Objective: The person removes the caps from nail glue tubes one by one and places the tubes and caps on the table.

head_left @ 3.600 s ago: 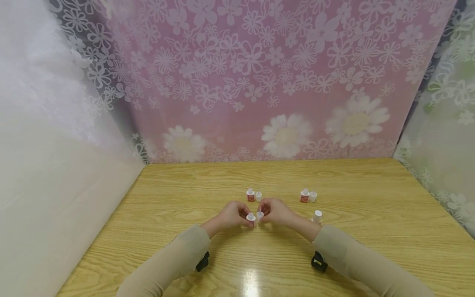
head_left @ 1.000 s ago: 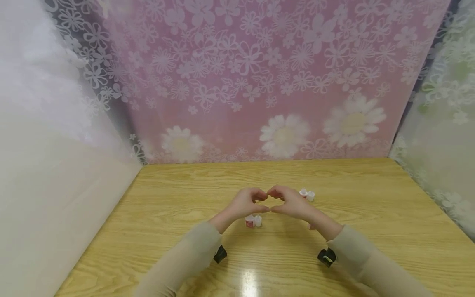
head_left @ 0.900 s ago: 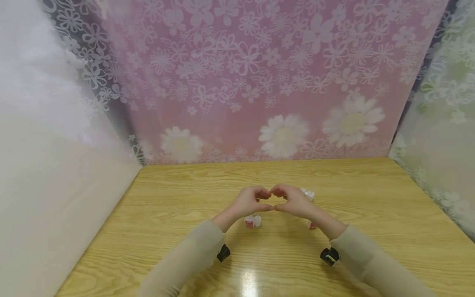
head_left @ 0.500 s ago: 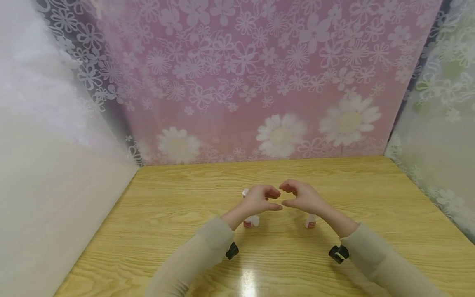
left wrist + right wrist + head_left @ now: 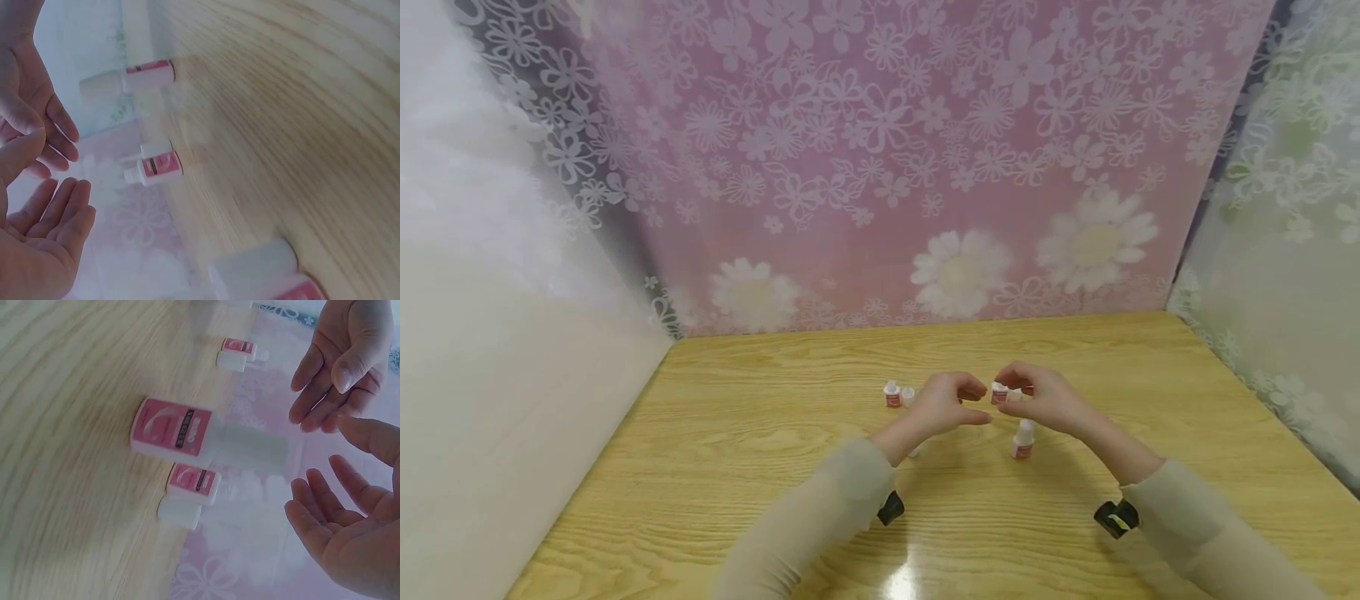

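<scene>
My left hand hovers over the middle of the table with relaxed fingers and holds nothing. Facing it, my right hand is likewise bare, its fingers loosely curved in front of the back right bottle. That small white bottle with a red label is uncapped, its white cap beside it. A capped bottle stands upright below the right hand, large in the right wrist view. Near the left forearm lies a front left cap; its bottle is hidden by the arm in the head view.
Another uncapped bottle and its cap stand at the back left. The wooden table ends at a pink flowered curtain, with pale sheets on both sides.
The bottle and cap pinched 3.6 s ago at front left have been let go side by side. Since then both hands rose, met at the fingertips, then moved right and drew apart.
</scene>
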A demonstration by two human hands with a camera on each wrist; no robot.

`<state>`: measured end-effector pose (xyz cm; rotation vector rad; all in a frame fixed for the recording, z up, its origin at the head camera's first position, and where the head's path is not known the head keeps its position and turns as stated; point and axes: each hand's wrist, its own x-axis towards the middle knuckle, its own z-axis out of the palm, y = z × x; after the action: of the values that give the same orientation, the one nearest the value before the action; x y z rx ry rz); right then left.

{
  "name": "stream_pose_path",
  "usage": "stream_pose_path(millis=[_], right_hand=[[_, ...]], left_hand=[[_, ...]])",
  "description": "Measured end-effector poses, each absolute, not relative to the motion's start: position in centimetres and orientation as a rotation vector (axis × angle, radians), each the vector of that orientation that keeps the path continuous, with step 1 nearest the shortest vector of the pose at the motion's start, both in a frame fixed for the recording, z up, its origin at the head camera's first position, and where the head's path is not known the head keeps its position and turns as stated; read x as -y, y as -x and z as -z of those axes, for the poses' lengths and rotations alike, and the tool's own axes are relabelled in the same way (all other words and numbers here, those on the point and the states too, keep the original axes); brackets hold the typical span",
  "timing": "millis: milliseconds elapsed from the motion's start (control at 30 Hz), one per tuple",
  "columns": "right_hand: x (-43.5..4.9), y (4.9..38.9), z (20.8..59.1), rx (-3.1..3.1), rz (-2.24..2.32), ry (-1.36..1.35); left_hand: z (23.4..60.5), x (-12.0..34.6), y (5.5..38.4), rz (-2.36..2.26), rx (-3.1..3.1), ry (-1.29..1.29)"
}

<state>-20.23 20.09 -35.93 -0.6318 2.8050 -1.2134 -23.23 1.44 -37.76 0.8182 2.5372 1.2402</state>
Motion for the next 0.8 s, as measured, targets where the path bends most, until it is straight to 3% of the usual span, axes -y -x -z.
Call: stream_pose_path(millis=[800], right_hand=[[-22.9,19.0,38.1,-2.802,1.169,0.637]], left_hand=[[41.8,-6.8,21.3,-1.448,-2.384,-0.493]])
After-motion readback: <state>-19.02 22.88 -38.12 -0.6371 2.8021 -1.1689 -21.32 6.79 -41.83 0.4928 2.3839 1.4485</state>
